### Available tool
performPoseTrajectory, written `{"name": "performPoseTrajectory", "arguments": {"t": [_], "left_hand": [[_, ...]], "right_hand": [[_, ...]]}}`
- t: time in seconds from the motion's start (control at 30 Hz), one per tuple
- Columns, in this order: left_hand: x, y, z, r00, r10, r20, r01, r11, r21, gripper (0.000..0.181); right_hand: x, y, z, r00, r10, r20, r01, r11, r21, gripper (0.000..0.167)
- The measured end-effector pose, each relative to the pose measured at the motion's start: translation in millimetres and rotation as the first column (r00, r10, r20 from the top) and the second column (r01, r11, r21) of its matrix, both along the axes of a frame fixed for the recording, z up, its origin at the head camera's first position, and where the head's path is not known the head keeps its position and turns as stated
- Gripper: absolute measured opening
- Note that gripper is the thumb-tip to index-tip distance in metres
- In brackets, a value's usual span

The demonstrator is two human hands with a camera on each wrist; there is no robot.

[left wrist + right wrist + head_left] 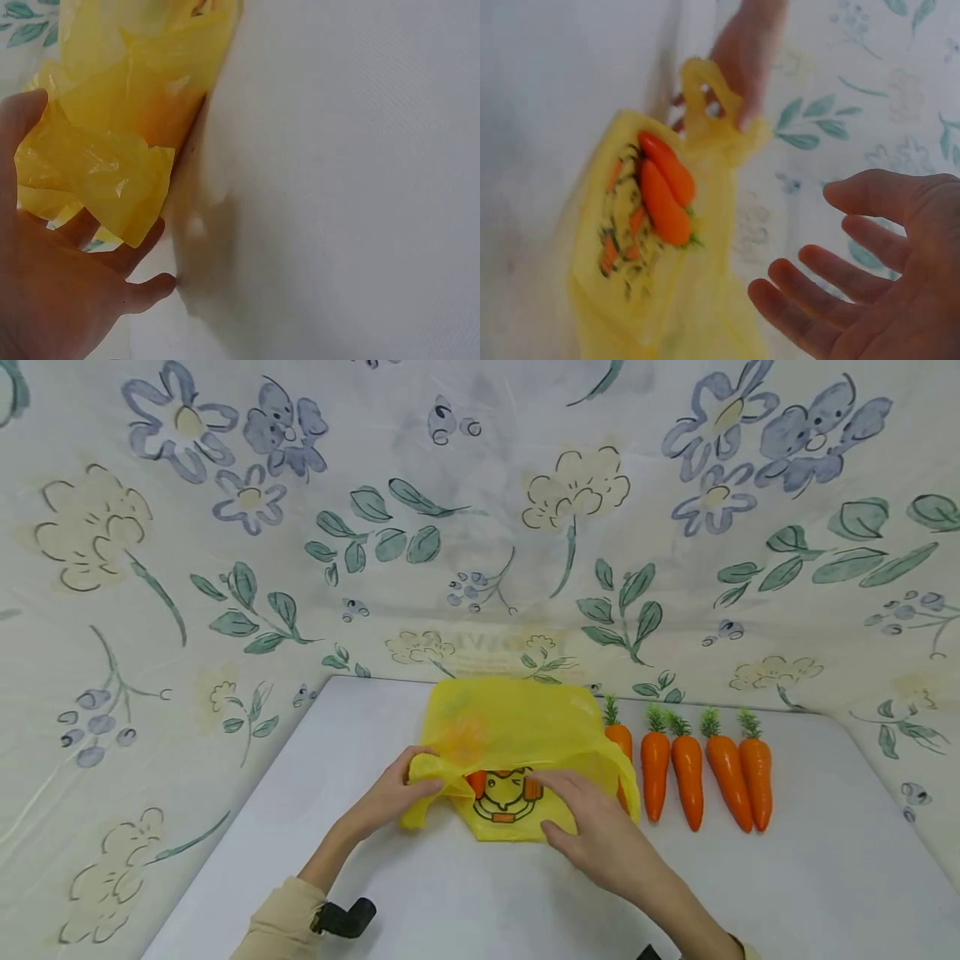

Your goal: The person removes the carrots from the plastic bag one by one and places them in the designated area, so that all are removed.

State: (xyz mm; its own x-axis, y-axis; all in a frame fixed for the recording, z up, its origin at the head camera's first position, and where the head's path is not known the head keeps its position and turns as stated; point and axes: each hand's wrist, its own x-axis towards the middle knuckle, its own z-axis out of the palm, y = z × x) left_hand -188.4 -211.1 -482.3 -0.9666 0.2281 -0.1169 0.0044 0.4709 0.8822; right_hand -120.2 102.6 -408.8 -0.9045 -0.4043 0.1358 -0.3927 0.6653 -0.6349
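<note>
A yellow plastic bag (517, 714) with a printed cartoon face lies on the white table, its mouth facing me. My left hand (390, 795) holds the bag's left handle between thumb and fingers; the left wrist view shows the crumpled plastic (112, 172) there. Over the front of the bag hovers my right hand (600, 835), fingers spread and slightly bent, with nothing in its grasp. Two orange carrots (664, 199) with green tops lie in the bag mouth in the right wrist view. An orange tint shows through the plastic at the bag's left.
Several carrots (687, 781) with leafy tops lie in a row to the right of the bag. The leftmost one (619, 735) is partly covered by the bag. A flower-patterned cloth (465, 635) rises behind the white table (825, 860).
</note>
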Motion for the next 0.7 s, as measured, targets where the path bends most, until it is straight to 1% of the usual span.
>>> {"name": "performPoseTrajectory", "arguments": {"t": [0.17, 0.3, 0.5, 0.57, 0.7], "left_hand": [[-1.2, 0.6, 2.2, 1.0, 0.014, -0.008, -0.014, 1.0, 0.015, 0.049], [-1.7, 1.3, 4.1, 1.0, 0.026, -0.011, -0.026, 0.999, 0.018, 0.049], [-1.6, 1.8, 4.4, 0.999, 0.033, -0.005, -0.033, 0.999, 0.019, 0.05], [-1.2, 2.0, 4.6, 0.999, 0.034, -0.008, -0.034, 0.999, 0.02, 0.05], [-0.7, 1.7, 3.5, 0.999, 0.035, -0.016, -0.035, 0.999, 0.015, 0.05]], "right_hand": [[-7.5, -16.9, -20.6, 0.993, 0.1, 0.064, -0.101, 0.995, 0.005, 0.049], [-17.1, -30.0, -39.0, 0.987, 0.119, 0.111, -0.122, 0.992, 0.016, 0.048], [-35.3, -52.9, -62.7, 0.99, 0.069, 0.126, -0.074, 0.997, 0.037, 0.047], [-43.2, -61.0, -68.2, 0.99, 0.04, 0.132, -0.045, 0.998, 0.039, 0.048], [-61.3, -77.0, -76.5, 0.994, -0.015, 0.106, 0.014, 1.0, 0.011, 0.054]]}}
